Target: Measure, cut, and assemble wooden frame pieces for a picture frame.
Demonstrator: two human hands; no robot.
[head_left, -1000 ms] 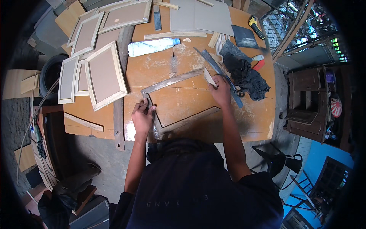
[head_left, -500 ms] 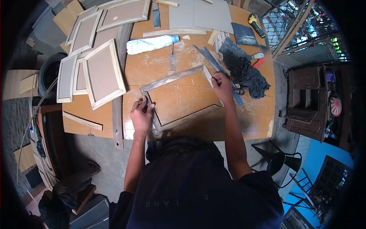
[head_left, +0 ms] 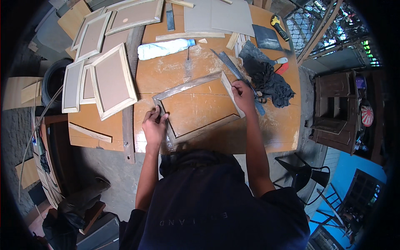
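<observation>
An empty rectangular wooden frame (head_left: 189, 86) lies on the orange-brown table in front of me. Most of its sides are greyish brown, while the right side looks paler. My left hand (head_left: 154, 126) grips the left side, thumb over the inner edge and fingers curled at the outer edge. On the right side, my right hand (head_left: 243, 96) has its fingers bent together against the wood. Its fingertips are partly hidden, so I cannot make out whether something small is also in them. A handsaw blade (head_left: 231, 66) and a crumpled black cloth (head_left: 278, 88) lie just beyond that hand.
Several pale frames with brown backing (head_left: 113, 81) are stacked at the left. A white bottle with a blue cap (head_left: 162, 49) lies behind the empty frame. Cardboard sheets (head_left: 218, 18), a yellow-black screwdriver (head_left: 280, 27) and a dark board (head_left: 268, 38) are at the back.
My right hand has shifted slightly along the right side of the frame toward me, and more of that side's near corner shows. The left hand has stayed in place.
</observation>
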